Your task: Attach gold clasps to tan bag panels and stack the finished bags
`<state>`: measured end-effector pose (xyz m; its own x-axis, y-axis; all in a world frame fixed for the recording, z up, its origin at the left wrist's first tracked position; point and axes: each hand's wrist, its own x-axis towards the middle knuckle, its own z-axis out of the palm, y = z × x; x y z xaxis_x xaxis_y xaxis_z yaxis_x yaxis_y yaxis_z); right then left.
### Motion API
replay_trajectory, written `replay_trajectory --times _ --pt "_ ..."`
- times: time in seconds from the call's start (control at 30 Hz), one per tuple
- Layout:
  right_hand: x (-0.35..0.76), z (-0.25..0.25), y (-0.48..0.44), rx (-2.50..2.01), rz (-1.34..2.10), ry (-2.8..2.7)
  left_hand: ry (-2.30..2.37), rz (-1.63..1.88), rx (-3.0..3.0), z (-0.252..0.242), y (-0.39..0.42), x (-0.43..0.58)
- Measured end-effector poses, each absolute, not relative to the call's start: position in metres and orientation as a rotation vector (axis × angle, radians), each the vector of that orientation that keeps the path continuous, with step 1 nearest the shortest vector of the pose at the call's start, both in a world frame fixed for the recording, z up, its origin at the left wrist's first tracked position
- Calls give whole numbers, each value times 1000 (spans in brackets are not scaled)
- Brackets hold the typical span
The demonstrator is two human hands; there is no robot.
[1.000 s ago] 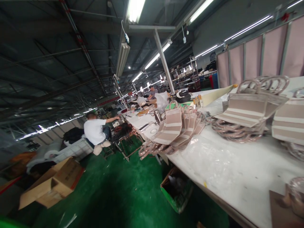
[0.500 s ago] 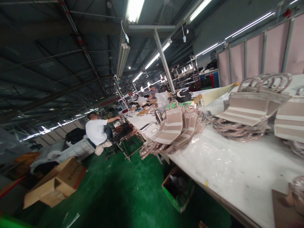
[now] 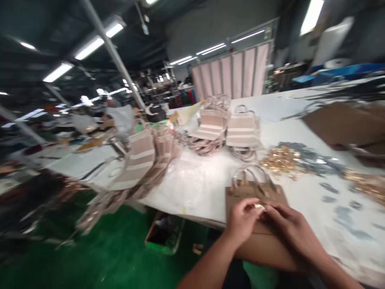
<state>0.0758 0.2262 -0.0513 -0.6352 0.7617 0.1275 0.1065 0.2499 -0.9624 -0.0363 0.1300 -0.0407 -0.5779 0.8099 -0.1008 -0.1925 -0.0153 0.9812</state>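
A brown handbag (image 3: 267, 249) with two looped handles lies at the table's front edge before me. Over its upper part my left hand (image 3: 244, 220) is closed, thumb and fingertips pinching a small gold metal piece (image 3: 259, 207). My right hand (image 3: 291, 226) meets it from the other side, fingers bent and closed at the same piece. Motion blur hides the exact shape of the piece and whether it touches the bag. The handles, which look wrapped in clear film, stand up beyond my hands.
Beyond the bag lie a heap of gold metal parts (image 3: 281, 160) and grey metal pieces (image 3: 319, 158). Striped beige bags are stacked at the back (image 3: 243, 130) and left (image 3: 138, 160). Brown panels (image 3: 345, 124) lie to the right. A green-edged box (image 3: 165, 237) stands on the floor.
My view has swung to the right and down. Both my hands, the brown handbag and the metal heaps are now in view; the seated person at the left has left the view.
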Motion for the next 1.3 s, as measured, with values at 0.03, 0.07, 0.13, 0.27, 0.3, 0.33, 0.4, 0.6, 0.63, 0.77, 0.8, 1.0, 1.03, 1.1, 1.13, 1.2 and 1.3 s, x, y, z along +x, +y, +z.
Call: replay_trajectory --times 0.03,0.07,0.13,0.27,0.3,0.33,0.4,0.6,0.63,0.77,0.8,1.0,1.03,1.1,1.13,1.2,1.3 --pt "90 -51 231 -797 1483 -1914 1519 1701 696 -45 135 -41" --pt "97 -51 235 -771 1563 -1893 1517 1701 738 -48 140 -46" --pt "98 -50 239 -706 1628 -1870 1483 1690 777 -54 145 -56" --pt "85 -50 238 -657 1542 -1875 1466 1671 825 -57 142 -62" --pt "83 -50 238 -660 1526 -1871 1472 1669 842 -58 141 -62" --pt "83 -51 238 -667 1517 -1866 1479 1664 858 -59 141 -62" --pt "83 -52 238 -689 1512 -1857 1492 1651 883 -61 142 -61" --pt "86 -54 240 -762 1574 -1855 1573 1650 1030 -67 143 -64" --pt "86 -54 240 -760 1600 -1857 1598 1642 1066 -68 142 -65" --pt "85 -52 238 -723 1675 -1837 1598 1633 1140 -68 140 -68" --pt "85 -51 238 -720 1685 -1827 1574 1635 1143 -67 139 -69" --pt "87 -49 239 -691 1760 -1807 1500 1632 1134 -58 139 -70" --pt "87 -49 239 -690 1771 -1814 1500 1634 1131 -56 139 -70" --pt "88 -48 241 -676 1787 -1824 1500 1638 1131 -54 140 -70" --pt "88 -48 241 -663 1792 -1823 1504 1643 1131 -53 140 -70" --pt "88 -47 241 -647 1794 -1819 1520 1648 1126 -53 140 -69" --pt "87 -47 240 -657 1773 -1811 1523 1640 1081 -55 141 -66"
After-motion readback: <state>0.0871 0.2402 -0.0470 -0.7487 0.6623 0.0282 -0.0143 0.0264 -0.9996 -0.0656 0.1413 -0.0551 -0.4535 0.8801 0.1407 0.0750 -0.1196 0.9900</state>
